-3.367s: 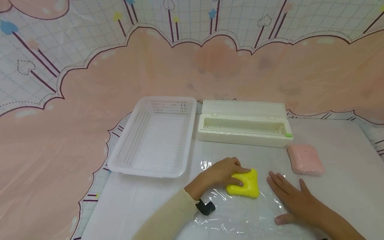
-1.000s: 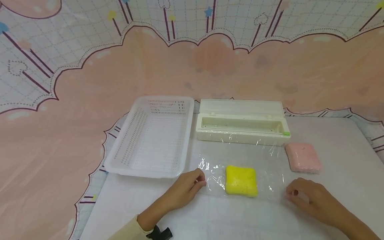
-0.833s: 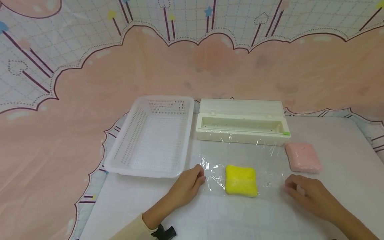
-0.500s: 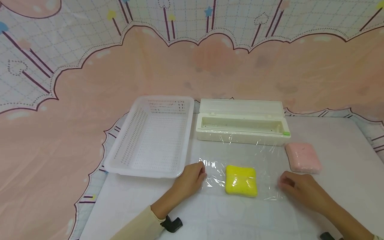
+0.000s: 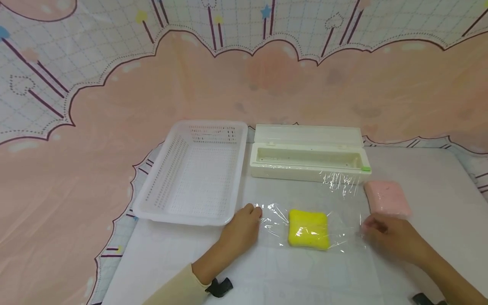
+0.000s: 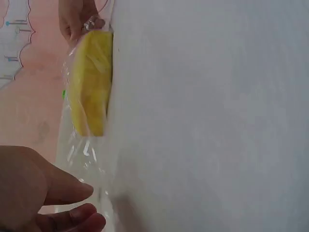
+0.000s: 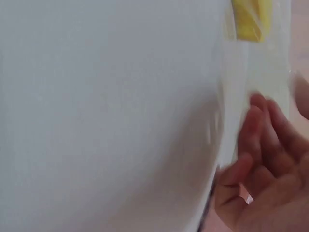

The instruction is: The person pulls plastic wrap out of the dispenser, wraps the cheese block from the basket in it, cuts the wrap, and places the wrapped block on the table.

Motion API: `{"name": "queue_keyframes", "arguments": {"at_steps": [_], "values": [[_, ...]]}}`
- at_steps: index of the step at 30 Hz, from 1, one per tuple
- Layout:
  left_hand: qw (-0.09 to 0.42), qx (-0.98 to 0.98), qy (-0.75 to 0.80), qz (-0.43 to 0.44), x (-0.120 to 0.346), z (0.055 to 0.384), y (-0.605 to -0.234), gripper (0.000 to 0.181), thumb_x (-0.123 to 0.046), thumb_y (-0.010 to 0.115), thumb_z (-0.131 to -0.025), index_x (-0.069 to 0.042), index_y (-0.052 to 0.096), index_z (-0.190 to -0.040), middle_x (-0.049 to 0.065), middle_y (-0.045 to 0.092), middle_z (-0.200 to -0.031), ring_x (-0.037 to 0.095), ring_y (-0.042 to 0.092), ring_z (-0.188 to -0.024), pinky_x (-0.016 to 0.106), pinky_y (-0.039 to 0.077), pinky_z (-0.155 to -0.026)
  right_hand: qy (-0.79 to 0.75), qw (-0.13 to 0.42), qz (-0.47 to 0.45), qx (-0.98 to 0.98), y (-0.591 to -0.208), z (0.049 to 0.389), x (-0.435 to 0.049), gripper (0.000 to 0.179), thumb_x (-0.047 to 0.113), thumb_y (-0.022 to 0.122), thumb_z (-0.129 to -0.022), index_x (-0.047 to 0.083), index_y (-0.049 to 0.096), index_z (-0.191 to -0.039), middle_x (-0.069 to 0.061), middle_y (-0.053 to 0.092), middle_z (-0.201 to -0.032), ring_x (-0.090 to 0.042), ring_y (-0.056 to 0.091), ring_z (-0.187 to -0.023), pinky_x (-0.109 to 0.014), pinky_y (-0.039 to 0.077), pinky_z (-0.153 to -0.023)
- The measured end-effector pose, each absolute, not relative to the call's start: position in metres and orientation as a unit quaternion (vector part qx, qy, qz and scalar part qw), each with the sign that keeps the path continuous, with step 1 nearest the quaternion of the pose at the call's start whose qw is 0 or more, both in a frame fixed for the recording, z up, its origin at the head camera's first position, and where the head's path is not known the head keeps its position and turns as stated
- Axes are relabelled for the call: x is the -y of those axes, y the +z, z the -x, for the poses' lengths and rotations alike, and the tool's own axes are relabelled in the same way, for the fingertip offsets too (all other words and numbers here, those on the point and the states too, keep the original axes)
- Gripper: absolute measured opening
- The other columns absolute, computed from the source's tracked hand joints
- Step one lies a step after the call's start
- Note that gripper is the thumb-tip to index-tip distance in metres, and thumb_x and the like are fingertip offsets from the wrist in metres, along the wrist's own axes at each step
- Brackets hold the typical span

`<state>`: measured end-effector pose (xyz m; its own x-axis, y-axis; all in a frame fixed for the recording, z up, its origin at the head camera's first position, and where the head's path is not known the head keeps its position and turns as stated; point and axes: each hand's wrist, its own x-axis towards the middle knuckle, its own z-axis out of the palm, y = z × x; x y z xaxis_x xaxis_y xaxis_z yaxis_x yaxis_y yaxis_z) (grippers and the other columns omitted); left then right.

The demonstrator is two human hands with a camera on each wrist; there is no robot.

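A yellow square block with rounded corners [image 5: 308, 229] lies mid-table, covered by shiny clear plastic film [image 5: 274, 222]. My left hand [image 5: 241, 228] pinches the film at its left side, near the basket's corner. At the film's right side, the fingers of my right hand [image 5: 396, 237] are curled at the edge, just in front of a pink block [image 5: 388, 198] with a glossy surface. In the left wrist view, film drapes over the yellow block [image 6: 94, 84] and runs toward my left thumb. The right wrist view shows film passing beside my right fingers [image 7: 263, 130].
A white perforated basket [image 5: 187, 219] stands at the left. Behind the yellow block is a long cream film dispenser box [image 5: 310, 174], its lid raised and a green piece at its right end. A patterned curtain [image 5: 244, 93] hangs behind the white table [image 5: 324, 284].
Earlier my left hand was on the yellow block and my right hand lay flat. Both hands then moved to the film's sides, and its near part was brought up over the block.
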<state>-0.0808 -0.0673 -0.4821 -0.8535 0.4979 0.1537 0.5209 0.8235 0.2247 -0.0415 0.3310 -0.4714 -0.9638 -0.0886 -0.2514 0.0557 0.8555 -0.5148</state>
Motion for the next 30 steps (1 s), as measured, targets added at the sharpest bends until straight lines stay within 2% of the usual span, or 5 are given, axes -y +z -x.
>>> {"name": "queue_keyframes", "arguments": {"at_steps": [8, 13, 17, 21, 30], "values": [[0.068, 0.904, 0.003, 0.421, 0.041, 0.054, -0.465, 0.037, -0.034, 0.064, -0.100, -0.027, 0.062, -0.137, -0.003, 0.057, -0.147, 0.018, 0.053, -0.136, 0.036, 0.053, -0.091, -0.203, -0.093, 0.144, -0.964, -0.461, 0.025, -0.297, 0.024, 0.031, 0.079, -0.089, 0.023, 0.071, -0.110, 0.005, 0.071, -0.106, -0.016, 0.063, -0.093, -0.031, 0.054, -0.074], [0.065, 0.887, 0.037, 0.456, 0.025, 0.055, -0.470, 0.051, -0.040, 0.062, -0.101, -0.026, 0.053, -0.149, -0.007, 0.043, -0.161, 0.016, 0.040, -0.149, 0.040, 0.049, -0.106, -0.161, -0.205, 0.365, -0.894, -0.472, 0.025, -0.273, 0.038, 0.050, 0.055, -0.103, 0.023, 0.073, -0.123, 0.007, 0.070, -0.125, -0.017, 0.066, -0.111, -0.024, 0.046, -0.100], [0.073, 0.880, 0.068, 0.465, 0.015, 0.059, -0.469, 0.055, -0.048, 0.064, -0.098, -0.020, 0.058, -0.145, -0.004, 0.047, -0.158, 0.016, 0.044, -0.147, 0.035, 0.048, -0.108, -0.146, -0.209, 0.416, -0.873, -0.482, 0.027, -0.263, 0.048, 0.052, 0.050, -0.104, 0.018, 0.070, -0.131, 0.002, 0.069, -0.134, -0.020, 0.067, -0.117, -0.026, 0.050, -0.101], [0.071, 0.878, 0.072, 0.469, 0.009, 0.063, -0.467, 0.054, -0.049, 0.067, -0.095, -0.017, 0.062, -0.139, -0.002, 0.053, -0.152, 0.015, 0.052, -0.140, 0.030, 0.050, -0.104, -0.135, -0.196, 0.411, -0.880, -0.486, 0.026, -0.259, 0.051, 0.052, 0.063, -0.097, 0.015, 0.070, -0.132, -0.001, 0.068, -0.137, -0.022, 0.069, -0.117, -0.036, 0.058, -0.086], [-0.004, 0.882, -0.027, 0.471, 0.006, 0.079, -0.469, 0.047, -0.035, 0.073, -0.094, -0.012, 0.066, -0.134, 0.001, 0.060, -0.144, 0.016, 0.062, -0.129, 0.025, 0.050, -0.105, -0.146, -0.141, 0.372, -0.906, -0.480, 0.031, -0.254, 0.059, 0.025, 0.089, -0.072, 0.018, 0.073, -0.128, 0.002, 0.070, -0.132, -0.020, 0.071, -0.112, -0.039, 0.060, -0.084]]}}
